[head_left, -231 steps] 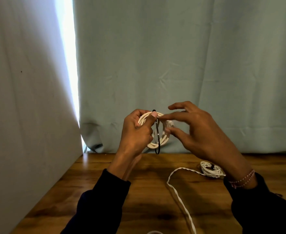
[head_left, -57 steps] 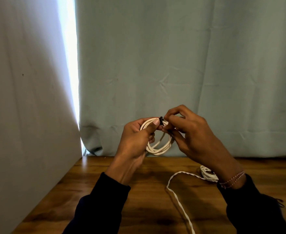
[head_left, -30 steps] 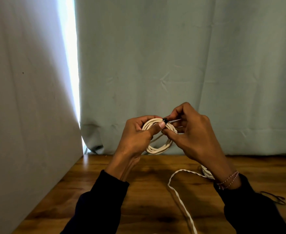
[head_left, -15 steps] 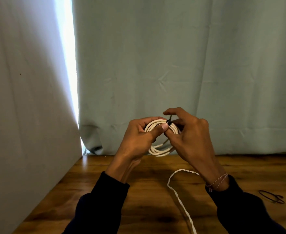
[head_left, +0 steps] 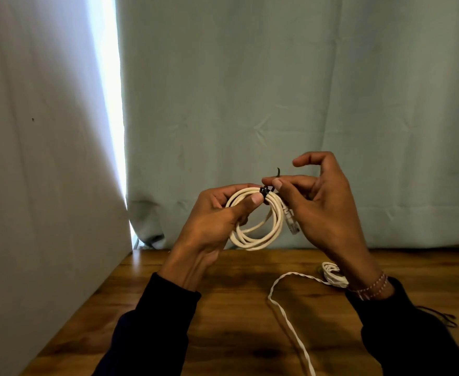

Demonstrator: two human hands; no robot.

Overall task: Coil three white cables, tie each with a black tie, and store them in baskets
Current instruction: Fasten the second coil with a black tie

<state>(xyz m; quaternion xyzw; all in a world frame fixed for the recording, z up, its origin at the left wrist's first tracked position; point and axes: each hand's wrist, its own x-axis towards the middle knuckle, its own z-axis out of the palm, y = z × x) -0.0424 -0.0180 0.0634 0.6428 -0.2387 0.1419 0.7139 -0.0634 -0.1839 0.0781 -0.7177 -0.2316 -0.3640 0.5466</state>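
Note:
I hold a coiled white cable (head_left: 252, 240) up in front of the curtain, above the wooden table (head_left: 223, 308). My left hand (head_left: 212, 223) grips the coil's top left, thumb pressed beside the black tie (head_left: 265, 190) wrapped around the strands. My right hand (head_left: 320, 210) pinches the tie's free end, whose tip curls up above my fingers. The cable's clear plug (head_left: 290, 223) hangs by my right palm. A second white cable (head_left: 285, 318), twisted, runs across the table to a small bundle (head_left: 331, 276) partly hidden by my right wrist.
A pale green curtain (head_left: 277, 104) hangs behind the table, and a white panel (head_left: 46, 185) closes the left side. A loose black tie (head_left: 445, 317) lies on the table at the far right, beside my right sleeve. No basket is in view.
The long black tie that hung loose from the coil is now cinched tight around it. My right hand has pulled the tie's end up and to the right, fingers spreading.

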